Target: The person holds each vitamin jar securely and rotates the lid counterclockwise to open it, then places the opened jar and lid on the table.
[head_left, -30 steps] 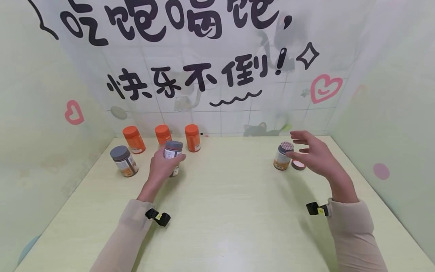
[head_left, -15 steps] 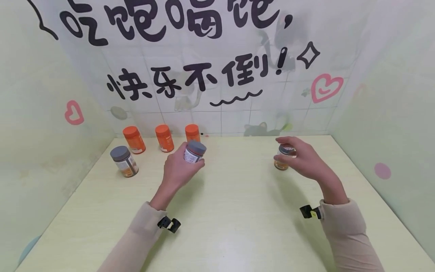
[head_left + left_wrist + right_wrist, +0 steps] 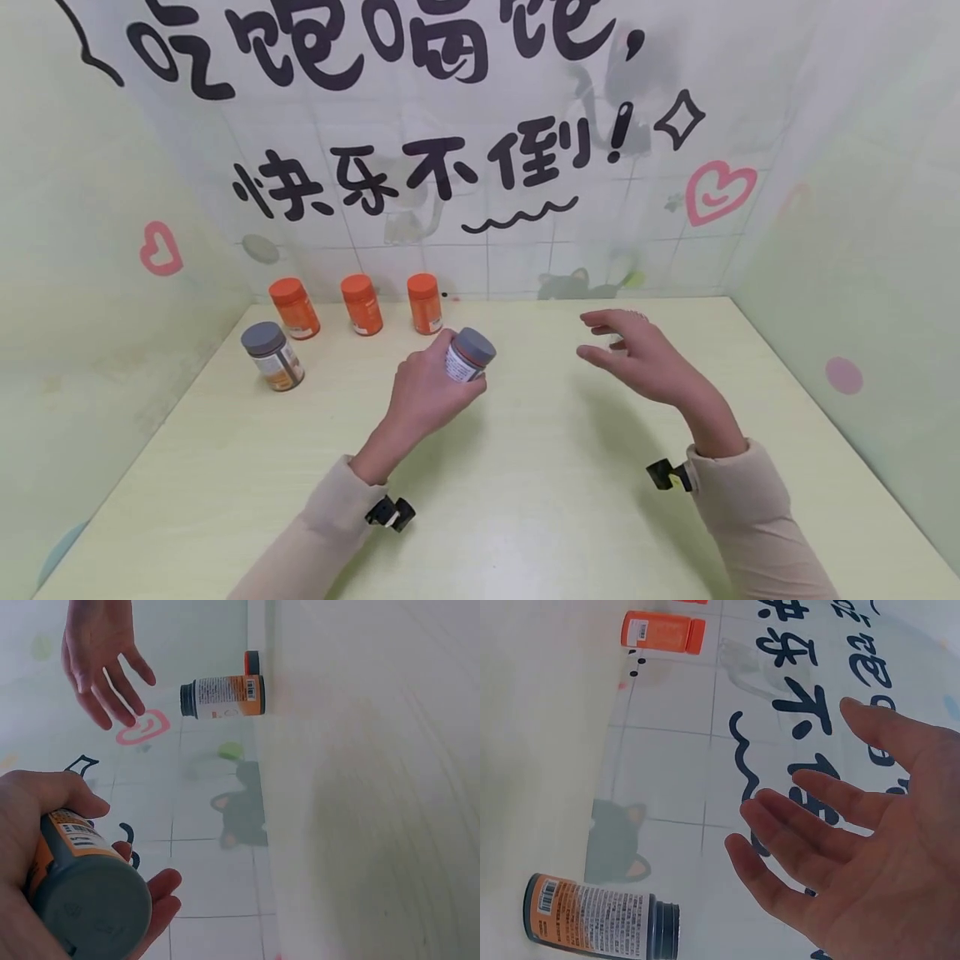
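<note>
My left hand (image 3: pixel 435 387) grips a grey-lidded supplement bottle (image 3: pixel 467 357) with a white and orange label, tilted and raised over the table. Its dark base (image 3: pixel 94 907) faces the camera in the left wrist view. To the right, my right hand (image 3: pixel 633 354) is held in the air with fingers spread and nothing in it. Behind that hand stands an uncapped bottle (image 3: pixel 225 697) of the same kind, mostly hidden in the head view. Its removed cap (image 3: pixel 252 663) rests on the table beside it.
Three orange bottles (image 3: pixel 362 307) stand in a row along the back left of the pale table (image 3: pixel 525 500). Another grey-lidded bottle (image 3: pixel 273 358) is upright at the left. Walls with printed lettering and hearts enclose the table at the back and sides.
My left hand has carried the bottle rightward and nearer, away from the orange bottles. The right hand has moved left, past the uncapped bottle and towards the left hand.
</note>
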Tool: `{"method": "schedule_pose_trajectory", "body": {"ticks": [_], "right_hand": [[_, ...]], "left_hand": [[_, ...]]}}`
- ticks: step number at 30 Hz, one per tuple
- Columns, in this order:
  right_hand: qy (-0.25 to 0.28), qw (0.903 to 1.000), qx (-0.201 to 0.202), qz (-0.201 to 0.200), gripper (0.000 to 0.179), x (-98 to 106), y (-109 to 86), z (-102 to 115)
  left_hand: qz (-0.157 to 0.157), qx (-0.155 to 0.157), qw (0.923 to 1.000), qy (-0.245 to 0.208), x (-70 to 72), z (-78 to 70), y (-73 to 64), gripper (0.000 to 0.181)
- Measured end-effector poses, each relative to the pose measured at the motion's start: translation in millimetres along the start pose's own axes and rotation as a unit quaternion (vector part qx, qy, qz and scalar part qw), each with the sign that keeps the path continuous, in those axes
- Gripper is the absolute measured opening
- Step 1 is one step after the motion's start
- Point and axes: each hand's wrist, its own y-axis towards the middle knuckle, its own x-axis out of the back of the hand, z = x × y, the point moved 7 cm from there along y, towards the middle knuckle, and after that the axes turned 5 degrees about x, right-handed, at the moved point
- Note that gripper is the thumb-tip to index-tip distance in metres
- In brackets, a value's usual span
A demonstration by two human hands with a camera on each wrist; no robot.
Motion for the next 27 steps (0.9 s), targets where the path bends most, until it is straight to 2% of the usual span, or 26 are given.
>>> {"method": "schedule_pose_trajectory", "body": {"ticks": [7, 13, 21, 27], "right_hand": [[0.006, 0.9995, 0.022, 0.019, 0.057, -14.1, 1.9, 21.0], [-0.001, 0.9993, 0.031, 0.019, 0.057, -20.8, 0.3, 32.4], [-0.036, 0.9983, 0.041, 0.022, 0.055, -36.9, -0.5, 49.4], [-0.089, 0.9959, 0.017, 0.008, 0.050, -50.1, -0.5, 56.3]], "left_hand": [[-0.025, -0.034, 0.9990, 0.013, -7.2, -11.6, -10.8, 0.053], [-0.023, -0.074, 0.9957, 0.051, -13.9, -23.8, -19.3, 0.048], [-0.052, -0.146, 0.9823, 0.105, -14.4, -40.6, -35.1, 0.046], [-0.080, -0.181, 0.9695, 0.144, -14.4, -52.1, -46.0, 0.045]]}}
